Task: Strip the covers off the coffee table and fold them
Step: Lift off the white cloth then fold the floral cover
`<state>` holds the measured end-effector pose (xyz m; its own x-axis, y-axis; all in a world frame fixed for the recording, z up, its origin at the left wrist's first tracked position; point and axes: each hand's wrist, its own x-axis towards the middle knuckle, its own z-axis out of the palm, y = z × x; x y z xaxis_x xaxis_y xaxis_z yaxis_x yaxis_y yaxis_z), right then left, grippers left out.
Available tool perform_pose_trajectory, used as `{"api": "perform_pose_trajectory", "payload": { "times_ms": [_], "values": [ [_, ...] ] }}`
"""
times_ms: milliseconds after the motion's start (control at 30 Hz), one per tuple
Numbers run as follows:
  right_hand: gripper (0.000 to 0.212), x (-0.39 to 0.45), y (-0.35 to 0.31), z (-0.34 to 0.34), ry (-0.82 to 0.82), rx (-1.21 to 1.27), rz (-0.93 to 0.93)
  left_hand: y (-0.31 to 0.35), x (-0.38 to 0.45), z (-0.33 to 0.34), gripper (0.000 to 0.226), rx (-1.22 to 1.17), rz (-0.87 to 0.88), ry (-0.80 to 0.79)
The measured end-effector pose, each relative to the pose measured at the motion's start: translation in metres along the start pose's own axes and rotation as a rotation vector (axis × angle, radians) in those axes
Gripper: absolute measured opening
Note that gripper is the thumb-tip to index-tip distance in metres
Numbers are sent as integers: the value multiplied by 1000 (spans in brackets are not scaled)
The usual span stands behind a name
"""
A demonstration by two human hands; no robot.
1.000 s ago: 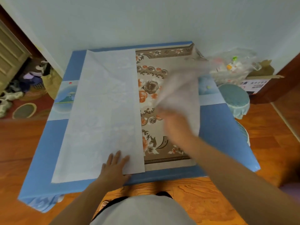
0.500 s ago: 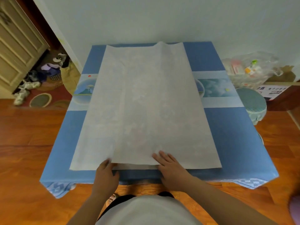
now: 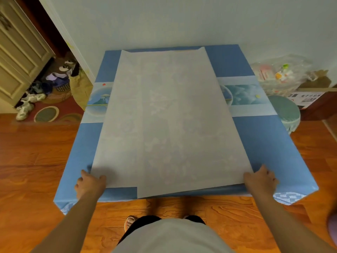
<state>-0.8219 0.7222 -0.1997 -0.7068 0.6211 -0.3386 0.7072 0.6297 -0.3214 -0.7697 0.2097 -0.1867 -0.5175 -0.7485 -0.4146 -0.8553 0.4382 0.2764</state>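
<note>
Looking down from head height at a low coffee table (image 3: 269, 143) pushed against a pale wall, with a person's 2 bare arms reaching in from below. At far left, shoes (image 3: 24, 108) and a patterned rug (image 3: 54, 114) sit on the wooden floor. The left hand (image 3: 89, 185) curls its fingers around the near left corner of a pale cover (image 3: 164, 125), thumb on top, apparently pinching the edge. That pale cover, folded in half with its faint pattern facing down, lies flat along the middle of the table on top of a blue cover (image 3: 273, 152), which is not yet stripped off. Its near edge looks uneven, 1 layer hanging lower at the centre. The right hand (image 3: 260, 179) grips the near right corner, fingers curled under and hidden. At right stand a green stool (image 3: 284, 110) and a plastic bag (image 3: 280, 73).

Risk, as a judgement: lifting with the layers misaligned would set a crooked fold, and thin fabric could slide or drag the blue cover along
</note>
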Motion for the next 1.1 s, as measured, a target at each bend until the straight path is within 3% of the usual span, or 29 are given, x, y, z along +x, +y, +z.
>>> {"api": "perform_pose_trajectory", "payload": {
  "times_ms": [67, 133, 167, 233, 300, 333, 400, 467, 600, 767, 900, 1000, 1100],
  "values": [
    [48, 5, -2, -3, -99, 100, 10, 0, 14, -5, 67, 24, -25, -76],
    [31, 2, -3, -8, -154, 369, 25, 5, 15, -8, 50, -180, -21, -115],
    [24, -1, -3, -11, -139, 566, 49, 6, 13, -10, 41, -385, -30, -124],
    [21, -15, -3, -16, -129, 1046, 99, 5, 4, -13, 39, -1023, -107, -192],
    [33, -37, -7, -8, -327, 1526, 250, 0, -12, -12, 44, -1597, -229, -306],
    [43, -47, -10, 2, -449, 1669, 367, -1, -21, -7, 43, -1703, -278, -361],
    [59, -72, -24, 24, -655, 1716, 531, 0, -39, 6, 39, -1605, -313, -504],
    [57, -97, -47, 39, -688, 1646, 590, 5, -52, 15, 31, -1399, -309, -610],
    [16, -130, -95, 58, -574, 1461, 573, 15, -32, 1, 29, -1254, -162, -590],
    [12, -187, -102, 73, -253, 1372, 425, -10, 4, -32, 51, -796, 287, -395],
    [20, -292, -83, 104, -113, 1540, 439, -64, 15, -54, 51, -711, 264, -561],
    [19, -369, -65, 123, -26, 1622, 540, -102, -2, -66, 83, -598, 293, -671],
    [26, -422, -31, 121, 55, 1643, 615, -125, -32, -81, 63, -460, 323, -718]
  ]
}}
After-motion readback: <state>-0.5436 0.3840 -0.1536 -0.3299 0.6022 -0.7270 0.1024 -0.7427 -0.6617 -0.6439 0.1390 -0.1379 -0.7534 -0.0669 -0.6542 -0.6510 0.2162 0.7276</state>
